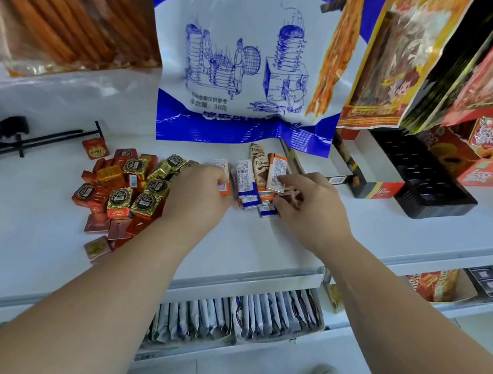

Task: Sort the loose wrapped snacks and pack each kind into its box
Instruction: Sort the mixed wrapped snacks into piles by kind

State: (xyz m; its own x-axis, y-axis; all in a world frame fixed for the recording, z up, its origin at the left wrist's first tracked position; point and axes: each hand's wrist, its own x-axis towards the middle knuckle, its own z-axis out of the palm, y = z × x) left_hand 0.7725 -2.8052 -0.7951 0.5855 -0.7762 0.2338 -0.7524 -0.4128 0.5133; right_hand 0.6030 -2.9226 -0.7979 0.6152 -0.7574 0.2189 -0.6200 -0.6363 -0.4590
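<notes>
Both hands are down on the white shelf (46, 240), working a bunch of bars (247, 183) lying mid-shelf under a hanging blue bag (240, 46). The left hand (198, 193) curls its fingers round an orange-tipped bar (223, 184) at the bunch's left edge, and the right hand (308, 203) pinches a tan bar (276, 172) at its right edge. A heap of gold and red squares (133, 185) lies just left of the left hand, while an open box (373, 183) and a black tray (425, 184) sit off to the right.

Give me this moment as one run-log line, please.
phase: sorting | left hand: grips orange-ended bar | right hand: grips label-up bar | foil squares: piled left of hands | black tray: right, cavities empty
</notes>
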